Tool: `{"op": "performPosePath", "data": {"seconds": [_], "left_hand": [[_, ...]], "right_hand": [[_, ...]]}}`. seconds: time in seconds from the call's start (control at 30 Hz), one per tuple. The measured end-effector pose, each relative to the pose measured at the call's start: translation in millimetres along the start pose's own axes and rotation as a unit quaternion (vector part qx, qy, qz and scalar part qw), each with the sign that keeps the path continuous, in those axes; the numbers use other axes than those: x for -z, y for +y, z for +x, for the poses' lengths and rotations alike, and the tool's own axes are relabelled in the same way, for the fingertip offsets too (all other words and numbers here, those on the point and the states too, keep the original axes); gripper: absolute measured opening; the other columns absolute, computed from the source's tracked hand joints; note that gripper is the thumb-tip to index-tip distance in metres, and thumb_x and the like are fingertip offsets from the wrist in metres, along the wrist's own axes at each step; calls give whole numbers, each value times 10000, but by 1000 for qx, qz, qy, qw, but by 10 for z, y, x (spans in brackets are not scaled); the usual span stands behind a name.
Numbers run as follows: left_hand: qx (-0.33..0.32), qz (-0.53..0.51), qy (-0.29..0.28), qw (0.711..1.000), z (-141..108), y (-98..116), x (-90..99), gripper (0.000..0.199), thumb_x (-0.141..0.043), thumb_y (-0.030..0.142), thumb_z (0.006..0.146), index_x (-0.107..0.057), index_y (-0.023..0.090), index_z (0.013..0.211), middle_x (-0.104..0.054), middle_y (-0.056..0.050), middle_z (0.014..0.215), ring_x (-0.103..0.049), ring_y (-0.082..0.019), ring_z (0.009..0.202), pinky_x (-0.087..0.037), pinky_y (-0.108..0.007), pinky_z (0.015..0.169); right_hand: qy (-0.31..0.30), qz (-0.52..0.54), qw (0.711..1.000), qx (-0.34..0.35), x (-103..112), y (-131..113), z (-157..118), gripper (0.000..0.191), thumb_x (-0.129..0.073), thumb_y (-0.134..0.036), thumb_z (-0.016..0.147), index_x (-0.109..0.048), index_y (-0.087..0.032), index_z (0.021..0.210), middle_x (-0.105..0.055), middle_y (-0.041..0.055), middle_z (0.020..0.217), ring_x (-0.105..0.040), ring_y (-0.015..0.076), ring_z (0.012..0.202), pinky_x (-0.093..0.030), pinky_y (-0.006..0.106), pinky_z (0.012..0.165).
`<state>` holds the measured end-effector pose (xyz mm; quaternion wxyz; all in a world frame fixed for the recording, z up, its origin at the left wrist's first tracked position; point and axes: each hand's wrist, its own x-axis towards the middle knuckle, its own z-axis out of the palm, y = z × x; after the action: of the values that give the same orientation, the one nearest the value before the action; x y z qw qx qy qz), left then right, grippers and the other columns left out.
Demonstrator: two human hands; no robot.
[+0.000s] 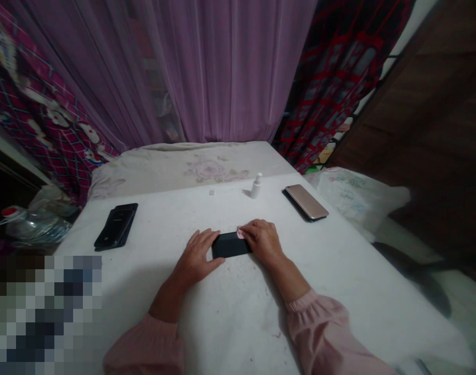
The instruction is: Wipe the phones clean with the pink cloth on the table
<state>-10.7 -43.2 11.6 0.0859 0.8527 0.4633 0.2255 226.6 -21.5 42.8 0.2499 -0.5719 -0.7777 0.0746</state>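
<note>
A black smartphone [230,245] lies flat on the white-covered table, its dark screen facing up. My left hand [198,254] grips its left end, with the thumb along the near edge and the fingers at the far edge. Over the phone's right end, my right hand [266,240] pinches a small pink cloth [240,233] against the screen near the far edge. The right tip of the phone is hidden beneath that hand. Beyond the hands stands a small white spray bottle [256,187], upright.
Dark phones [118,225] lie stacked at the left. A gold phone [307,201] rests on another dark one at the right. A small pale square [211,192] lies near the bottle. Beside the table's left edge is a large clear bottle [36,224]; purple curtains [230,67] hang behind.
</note>
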Motion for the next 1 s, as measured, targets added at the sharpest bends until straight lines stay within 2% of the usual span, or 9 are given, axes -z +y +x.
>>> {"op": "performPosePath", "data": {"seconds": [0.2,0.27,0.33,0.47,0.57,0.67,0.83,0.9,1.0], "left_hand": [[5,2,-14,1000,11,-24,5,636,-632,403,847,-421,186,1406,-548,-137,1394,-483,-296,1313,-302,-529,1140],[3,1,-15,1000,14,-28,6,633,-630,399,850,-420,188,1408,-550,-134,1394,-481,-293,1315,-300,-527,1141],[1,-2,-15,1000,13,-27,7,623,-625,395,855,-420,195,1408,-551,-128,1394,-480,-290,1317,-293,-527,1144],[4,-7,-18,1000,10,-15,17,610,-607,394,866,-412,212,1414,-543,-120,1404,-477,-285,1319,-277,-536,1147],[5,-10,-18,1000,14,-5,23,607,-607,399,863,-419,209,1409,-545,-122,1400,-481,-286,1315,-278,-535,1148],[4,-10,-14,1000,19,-3,17,616,-613,411,855,-425,203,1404,-553,-125,1389,-489,-290,1306,-284,-535,1147],[6,-5,-8,1000,20,-25,-11,634,-619,414,852,-416,197,1412,-558,-131,1383,-495,-292,1300,-293,-536,1143],[6,-6,-11,1000,20,-32,-14,633,-624,410,851,-420,195,1410,-559,-131,1382,-494,-288,1301,-293,-532,1143],[7,-9,-15,1000,23,-25,-8,628,-623,407,853,-421,206,1412,-557,-121,1388,-493,-283,1301,-291,-532,1143]], "right_hand": [[-95,93,985,110,182,87,-63,148,-652,-211,863,-775,-292,848,-725,-6,807,-616,136,766,-389,293,764],[-114,123,978,124,217,127,-81,154,-649,-214,862,-775,-294,823,-727,-14,789,-620,125,746,-404,279,755],[-101,117,982,109,198,147,-78,142,-662,-213,852,-775,-298,852,-732,-10,812,-623,135,769,-406,289,766],[-23,50,998,31,52,114,-17,132,-677,-237,855,-766,-301,930,-729,14,878,-618,176,855,-379,333,796],[9,20,1000,-2,-19,63,22,141,-663,-242,874,-758,-291,965,-720,30,901,-610,193,902,-354,350,803],[-4,25,999,25,10,26,11,137,-675,-234,864,-758,-295,954,-721,24,910,-606,190,908,-347,354,811],[-90,99,983,127,156,44,-79,131,-688,-227,848,-773,-325,824,-722,-24,815,-610,140,818,-380,315,791],[-102,120,978,134,183,88,-101,139,-697,-221,836,-772,-334,805,-723,-36,812,-614,134,818,-387,306,799],[-73,95,987,103,162,153,-83,122,-708,-227,828,-774,-330,834,-730,-23,844,-612,149,832,-377,321,815]]}}
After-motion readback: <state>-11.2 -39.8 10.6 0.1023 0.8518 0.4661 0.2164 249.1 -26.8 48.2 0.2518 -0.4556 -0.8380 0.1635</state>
